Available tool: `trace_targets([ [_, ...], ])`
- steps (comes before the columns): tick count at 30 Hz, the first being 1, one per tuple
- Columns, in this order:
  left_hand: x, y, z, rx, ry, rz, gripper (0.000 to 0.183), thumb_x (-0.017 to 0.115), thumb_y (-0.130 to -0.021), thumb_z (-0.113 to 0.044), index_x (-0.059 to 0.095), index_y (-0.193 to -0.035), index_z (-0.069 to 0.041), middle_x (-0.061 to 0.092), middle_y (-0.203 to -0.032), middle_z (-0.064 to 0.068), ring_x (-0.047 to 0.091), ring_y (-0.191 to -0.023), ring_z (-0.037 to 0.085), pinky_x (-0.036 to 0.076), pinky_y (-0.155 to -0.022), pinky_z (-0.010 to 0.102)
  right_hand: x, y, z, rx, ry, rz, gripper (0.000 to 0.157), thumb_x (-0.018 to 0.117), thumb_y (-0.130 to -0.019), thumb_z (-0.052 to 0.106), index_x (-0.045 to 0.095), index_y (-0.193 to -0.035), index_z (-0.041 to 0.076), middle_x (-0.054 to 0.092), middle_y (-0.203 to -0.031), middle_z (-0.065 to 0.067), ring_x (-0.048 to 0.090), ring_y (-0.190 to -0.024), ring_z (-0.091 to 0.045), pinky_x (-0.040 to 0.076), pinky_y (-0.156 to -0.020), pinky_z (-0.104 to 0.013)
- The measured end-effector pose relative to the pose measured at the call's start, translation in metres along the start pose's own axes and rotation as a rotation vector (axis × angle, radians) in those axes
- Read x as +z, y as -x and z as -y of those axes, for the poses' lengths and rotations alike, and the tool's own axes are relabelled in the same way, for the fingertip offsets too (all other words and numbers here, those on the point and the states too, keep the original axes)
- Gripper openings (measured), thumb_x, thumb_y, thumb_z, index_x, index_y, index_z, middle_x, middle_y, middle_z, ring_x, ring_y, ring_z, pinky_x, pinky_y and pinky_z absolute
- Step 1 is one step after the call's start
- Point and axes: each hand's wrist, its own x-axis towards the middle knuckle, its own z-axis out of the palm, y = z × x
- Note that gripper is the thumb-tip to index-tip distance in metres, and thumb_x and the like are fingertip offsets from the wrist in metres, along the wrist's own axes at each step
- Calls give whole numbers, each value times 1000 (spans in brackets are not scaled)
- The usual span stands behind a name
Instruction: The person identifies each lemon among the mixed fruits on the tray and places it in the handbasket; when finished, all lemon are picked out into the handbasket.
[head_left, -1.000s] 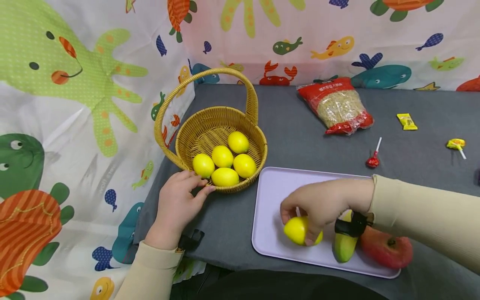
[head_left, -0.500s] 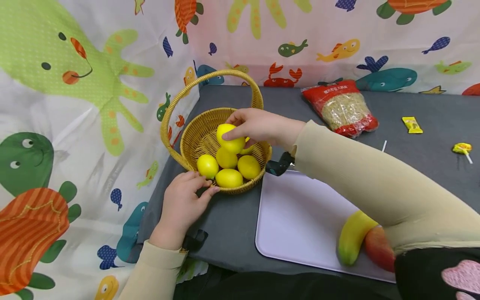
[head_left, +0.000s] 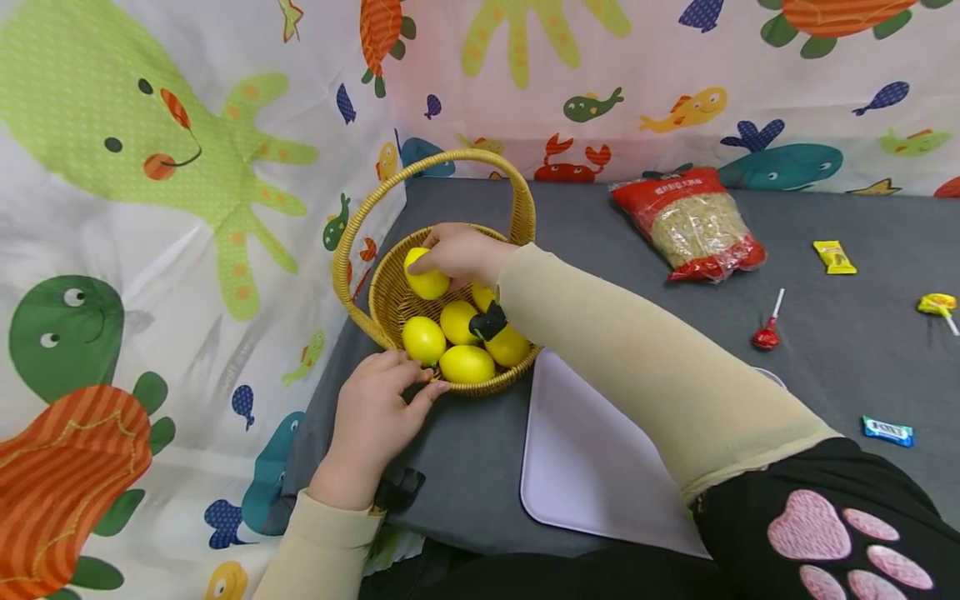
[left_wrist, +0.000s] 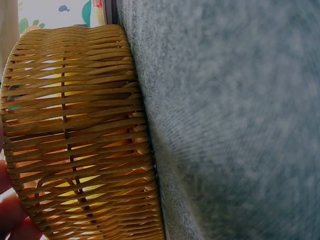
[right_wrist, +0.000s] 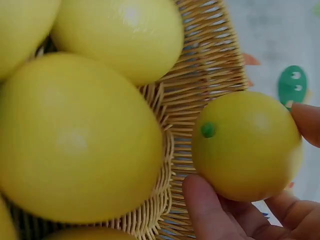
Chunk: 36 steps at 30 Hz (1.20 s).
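Observation:
A yellow lemon [head_left: 424, 282] is held by my right hand [head_left: 467, 254], inside the wicker basket's [head_left: 384, 293] far-left part. Close up in the right wrist view, fingers [right_wrist: 202, 207] grip the lemon [right_wrist: 245, 147], whose green stem end faces the camera. Several other lemons [head_left: 467, 365] lie in the basket, partly covered by the right wrist. My left hand [head_left: 378, 408] pinches the basket's near-left rim between thumb and fingers. From the left wrist camera, the woven basket side [left_wrist: 75, 125] fills the left half, with fingertips [left_wrist: 17, 215] at its edge.
A lilac tray [head_left: 592, 467] lies right of the basket, partly under the right sleeve. Behind are a red bag of dry food [head_left: 693, 223], a yellow-wrapped candy [head_left: 834, 257], a red lollipop [head_left: 767, 335], a yellow lollipop [head_left: 937, 304] and a blue-wrapped candy [head_left: 888, 431].
My right hand has lifted the lemon off the tray and carried it left into the basket's far-left part. The left hand stays at the rim. The head view shifted slightly.

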Motion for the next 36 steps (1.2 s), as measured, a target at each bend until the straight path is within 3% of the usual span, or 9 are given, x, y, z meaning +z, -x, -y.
trace_targets([
  [5, 3, -3, -4, 21, 17, -11, 27, 86, -81, -37, 76, -87, -12, 63, -84, -1, 56, -80, 21, 51, -76, 37, 7, -9, -3, 28, 141, -21, 51, 74, -94, 36, 50, -131, 10, 55, -123, -5, 60, -106, -21, 56, -93, -38],
  [12, 10, -7, -8, 63, 41, -13, 26, 86, -82, -36, 77, -87, -12, 64, -85, -1, 58, -81, 22, 52, -79, 37, 7, -12, -22, 115, 238, -23, 49, 76, -92, 37, 54, -126, 11, 57, -118, -4, 60, -102, -21, 54, -92, -36],
  [19, 12, -10, -2, 66, 49, 9, 26, 86, -82, -36, 77, -87, -12, 64, -85, -1, 58, -82, 21, 52, -77, 37, 12, -16, -26, 115, 272, -4, 63, 74, -93, 38, 48, -142, 11, 55, -131, -4, 56, -110, -19, 50, -95, -33],
  [24, 11, -9, 6, 63, 34, -11, 26, 89, -78, -35, 77, -85, -13, 66, -83, 0, 61, -83, 22, 54, -80, 40, 9, -10, -20, 96, 272, 22, 72, 71, -95, 42, 40, -153, 14, 49, -145, -2, 55, -120, -18, 48, -101, -35],
  [30, 7, -9, 17, 67, 1, -9, 27, 89, -77, -36, 78, -87, -14, 68, -84, 0, 63, -86, 25, 54, -84, 42, -7, 26, -12, 1, 315, 56, 70, 70, -95, 44, 40, -154, 21, 44, -154, -2, 48, -133, -18, 42, -110, -40],
  [36, -11, 2, 30, 22, -44, 44, 24, 91, -76, -30, 79, -91, -14, 68, -87, -1, 63, -85, 24, 55, -79, 43, -20, 92, -15, -115, 364, 90, 64, 71, -94, 43, 45, -150, 25, 50, -147, -4, 49, -132, -23, 44, -108, -45],
])
